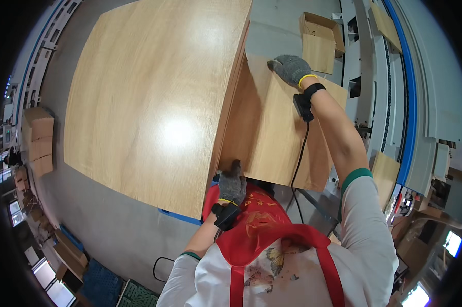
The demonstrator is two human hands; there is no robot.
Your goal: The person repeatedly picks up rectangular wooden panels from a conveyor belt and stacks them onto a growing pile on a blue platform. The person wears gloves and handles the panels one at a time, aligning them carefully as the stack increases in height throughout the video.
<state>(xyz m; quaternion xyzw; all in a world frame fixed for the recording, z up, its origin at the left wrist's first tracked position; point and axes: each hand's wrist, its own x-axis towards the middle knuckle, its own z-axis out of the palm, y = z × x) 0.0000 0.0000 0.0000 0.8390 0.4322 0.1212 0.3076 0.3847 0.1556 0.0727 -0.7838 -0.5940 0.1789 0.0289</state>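
A light wood-grain panel [277,128] lies to the right of a taller stack whose top is a large wood-grain board [149,102]. My right hand [291,70], in a grey knit glove with a yellow cuff, is closed over the panel's far edge. At the near edge, beside the tall stack, my left hand [232,187] in a matching glove grips the panel; one digit lies on top and the other fingers are mostly hidden. Each wrist wears a black strapped device, and a black cable [300,158] runs from the right one across the panel.
An open cardboard box [320,28] sits beyond the panel, with a smaller wooden piece [318,53] against it. Along the right runs a machine with a blue rail [407,102]. Stacked cartons [38,140] stand at left; blue and green pallets [100,284] lie at lower left.
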